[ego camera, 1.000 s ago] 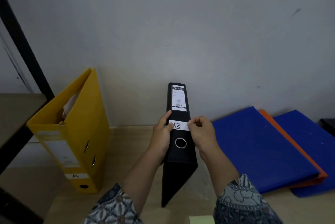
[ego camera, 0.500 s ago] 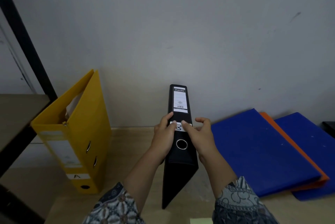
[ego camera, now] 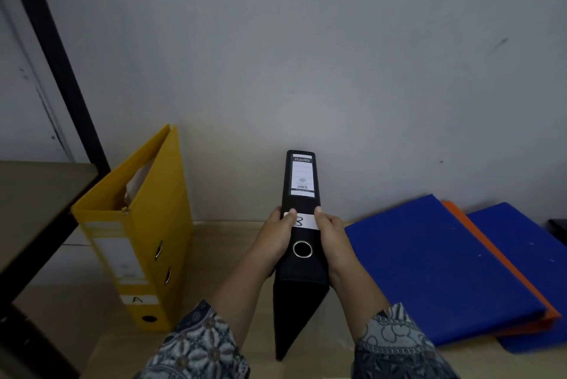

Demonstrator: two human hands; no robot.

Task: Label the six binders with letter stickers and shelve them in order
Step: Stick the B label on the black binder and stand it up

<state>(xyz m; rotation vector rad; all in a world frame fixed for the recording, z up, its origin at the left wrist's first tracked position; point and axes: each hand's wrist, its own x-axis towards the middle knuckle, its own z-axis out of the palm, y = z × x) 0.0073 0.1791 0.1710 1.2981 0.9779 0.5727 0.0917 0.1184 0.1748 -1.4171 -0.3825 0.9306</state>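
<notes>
While both hands, left (ego camera: 277, 233) and right (ego camera: 329, 233), grip the upright black binder (ego camera: 302, 268) mid-worktop (ego camera: 227, 256), thumbs pressing its B sticker (ego camera: 302, 221) flat, we judge shelving beside the yellow A binder (ego camera: 138, 243) comes next.

1. Two bare forearms reach into the head view from the bottom edge, ending in the left hand (ego camera: 277, 237) and the right hand (ego camera: 331, 233).
2. Neither hand wears a glove, ring, watch or bracelet on the parts that show.
3. The fingernails that show on the thumbs are short and plain.
4. The left sleeve (ego camera: 196, 348) is a dark blue-grey fabric printed with pale flowers and small dotted motifs, batik-like.
5. The right sleeve (ego camera: 395, 348) has the same dark ground, with larger pale curling and floral shapes and a band of small ring shapes.
6. Both sleeves end partway along the forearm, with loose, wide cuffs.
</notes>
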